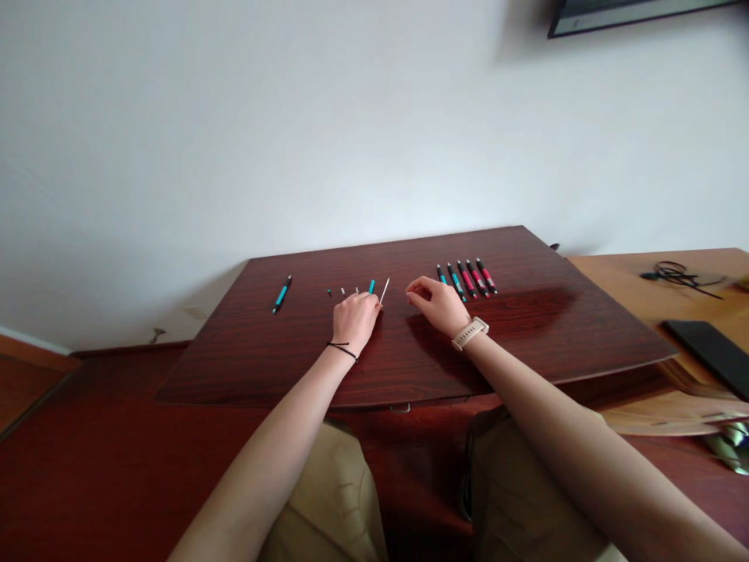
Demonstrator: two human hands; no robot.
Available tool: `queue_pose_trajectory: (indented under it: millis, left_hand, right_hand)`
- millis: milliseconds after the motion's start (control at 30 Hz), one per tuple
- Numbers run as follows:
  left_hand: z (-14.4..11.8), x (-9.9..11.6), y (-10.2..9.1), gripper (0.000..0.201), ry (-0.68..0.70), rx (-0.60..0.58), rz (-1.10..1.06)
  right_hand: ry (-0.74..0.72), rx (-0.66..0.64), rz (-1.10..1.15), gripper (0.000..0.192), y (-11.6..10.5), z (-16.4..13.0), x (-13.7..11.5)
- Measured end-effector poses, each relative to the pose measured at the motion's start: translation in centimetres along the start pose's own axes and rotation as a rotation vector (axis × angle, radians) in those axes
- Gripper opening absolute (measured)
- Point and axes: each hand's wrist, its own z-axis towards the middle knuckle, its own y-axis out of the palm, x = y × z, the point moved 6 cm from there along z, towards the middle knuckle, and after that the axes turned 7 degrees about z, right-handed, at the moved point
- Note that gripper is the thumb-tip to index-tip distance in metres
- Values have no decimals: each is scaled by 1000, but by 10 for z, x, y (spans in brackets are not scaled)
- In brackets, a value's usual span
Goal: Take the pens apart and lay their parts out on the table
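My left hand (356, 318) is over the middle of the dark wooden table, fingers curled, its thumb side at the lower end of a thin white pen refill (385, 289). Just beyond the knuckles lies a turquoise pen barrel piece (371, 286), partly covered by the hand. Small pen parts lie in a row to its left: a dark tip piece (329, 293) and a whitish piece (342, 291). My right hand (440, 303) hovers to the right, thumb and forefinger bent together in a pinch; anything between them is too small to make out.
Turquoise pens (455, 282) and pink pens (476, 278) lie side by side beyond my right hand. One turquoise pen (282, 295) lies alone at the left of the table (246, 351). On the lighter desk (620, 273) at right are a black cable (672, 272) and a dark flat device (711, 351).
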Motion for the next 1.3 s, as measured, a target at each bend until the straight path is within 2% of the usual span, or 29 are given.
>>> queue_pose_trajectory:
  millis: [233,533,633,800,1033,1167,1300]
  left_hand:
    - [-3,3,-3,20,16,20,18]
    - [-8,12,-16,19,79,7,-11]
    - [-11,17,-18,17,125,-26,-33]
    - [-15,26,-17,17,172,-77,-75]
    - [-15,33,-16,17,216,-89,-125]
    - [-16,36,-19,18,240,-96,-147]
    - [-16,35,-20,17,241,-108,-164]
  right_hand:
    - [-18,22,-61,12,-8,3,2]
    - [-44,19,-131,10,-11,10,8]
    - [-77,-48,-135,11,-8,17,10]
    - [-62,-248,-135,17,3,42,20]
    - [-65,-405,-257,21,31,75,20]
    - [-57,-420,-279,20,40,86,29]
    - [-43,-355,-311,23,36,91,33]
